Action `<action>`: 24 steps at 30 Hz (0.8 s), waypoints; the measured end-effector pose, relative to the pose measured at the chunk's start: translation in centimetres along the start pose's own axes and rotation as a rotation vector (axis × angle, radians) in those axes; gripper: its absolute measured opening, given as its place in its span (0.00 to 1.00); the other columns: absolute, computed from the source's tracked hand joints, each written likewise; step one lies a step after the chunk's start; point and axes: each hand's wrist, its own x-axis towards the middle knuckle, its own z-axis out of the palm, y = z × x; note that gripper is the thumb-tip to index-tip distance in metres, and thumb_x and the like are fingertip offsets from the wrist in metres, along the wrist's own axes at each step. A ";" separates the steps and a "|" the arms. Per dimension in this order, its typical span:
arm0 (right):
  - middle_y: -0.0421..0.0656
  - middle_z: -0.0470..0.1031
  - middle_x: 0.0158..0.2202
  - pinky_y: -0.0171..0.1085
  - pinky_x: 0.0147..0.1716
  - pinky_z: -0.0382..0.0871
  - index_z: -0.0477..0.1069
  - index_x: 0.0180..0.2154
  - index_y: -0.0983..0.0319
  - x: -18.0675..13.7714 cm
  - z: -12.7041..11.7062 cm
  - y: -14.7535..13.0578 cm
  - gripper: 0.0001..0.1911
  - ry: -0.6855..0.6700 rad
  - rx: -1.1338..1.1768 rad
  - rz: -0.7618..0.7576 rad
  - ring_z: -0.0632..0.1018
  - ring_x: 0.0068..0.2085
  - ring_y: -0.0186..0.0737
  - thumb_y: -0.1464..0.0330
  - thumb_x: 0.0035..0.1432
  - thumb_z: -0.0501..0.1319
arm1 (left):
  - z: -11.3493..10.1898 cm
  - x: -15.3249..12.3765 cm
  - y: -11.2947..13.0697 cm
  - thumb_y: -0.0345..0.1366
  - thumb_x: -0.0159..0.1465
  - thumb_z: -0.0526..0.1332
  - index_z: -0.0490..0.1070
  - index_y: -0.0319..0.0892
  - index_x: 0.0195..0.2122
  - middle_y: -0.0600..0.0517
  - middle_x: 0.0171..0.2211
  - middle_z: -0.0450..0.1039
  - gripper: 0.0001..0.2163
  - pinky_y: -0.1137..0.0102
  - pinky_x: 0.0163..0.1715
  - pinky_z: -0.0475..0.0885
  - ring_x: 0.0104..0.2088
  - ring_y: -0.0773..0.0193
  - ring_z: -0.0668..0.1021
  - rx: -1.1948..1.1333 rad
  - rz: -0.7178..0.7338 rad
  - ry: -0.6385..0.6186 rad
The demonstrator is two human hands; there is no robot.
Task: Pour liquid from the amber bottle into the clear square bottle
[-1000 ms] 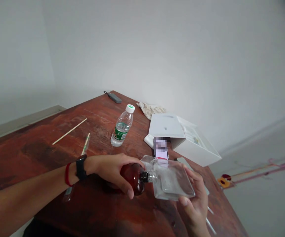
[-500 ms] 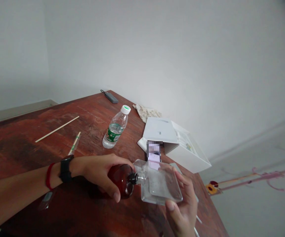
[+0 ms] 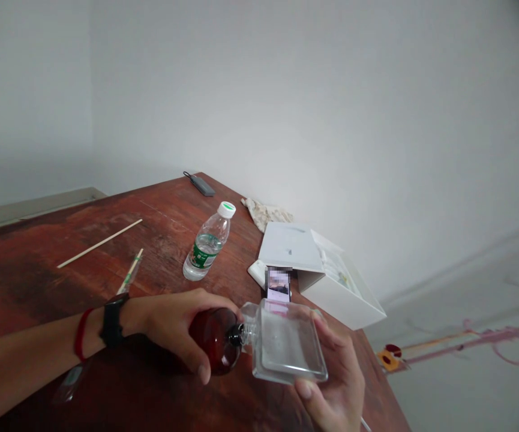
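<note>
A dark red bottle [image 3: 214,339] is held tight in the left hand [image 3: 176,327], tipped on its side low over the bench [image 3: 38,288]. Its black neck touches the edge of a clear square dish [image 3: 288,351]. The dish is held from below by the right hand [image 3: 335,390], with the thumb pressed on its near rim. Both hands are closed around their things and sit close together at the near edge of the bench. Farther back, a water bottle [image 3: 207,243] with a white cap stands upright. Beside it a white box [image 3: 317,270] is seen, and a thin wooden stick [image 3: 99,243] lies to the left.
</note>
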 end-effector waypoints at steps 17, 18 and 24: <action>0.54 0.80 0.59 0.62 0.52 0.82 0.67 0.67 0.49 1.3 0.4 0.4 0.35 -0.034 0.113 0.008 0.81 0.60 0.70 0.47 0.63 0.70 | 0.1 0.0 -0.9 0.59 0.45 0.84 0.78 0.43 0.55 0.46 0.46 0.85 0.41 0.62 0.45 0.82 0.44 0.48 0.85 -0.084 -0.001 0.043; 0.54 0.81 0.58 0.62 0.51 0.83 0.68 0.66 0.50 1.5 0.4 0.5 0.35 -0.024 0.101 -0.017 0.82 0.59 0.69 0.47 0.63 0.70 | 0.2 -0.1 -1.0 0.58 0.45 0.84 0.78 0.43 0.54 0.47 0.46 0.85 0.40 0.62 0.46 0.82 0.43 0.49 0.85 -0.085 0.011 0.050; 0.54 0.82 0.57 0.57 0.49 0.85 0.71 0.65 0.55 2.2 -0.3 -0.1 0.33 -0.046 0.113 -0.045 0.85 0.57 0.64 0.53 0.62 0.73 | 0.3 -0.1 -1.2 0.58 0.46 0.84 0.77 0.45 0.53 0.50 0.43 0.83 0.38 0.65 0.43 0.80 0.42 0.53 0.84 -0.053 0.054 0.069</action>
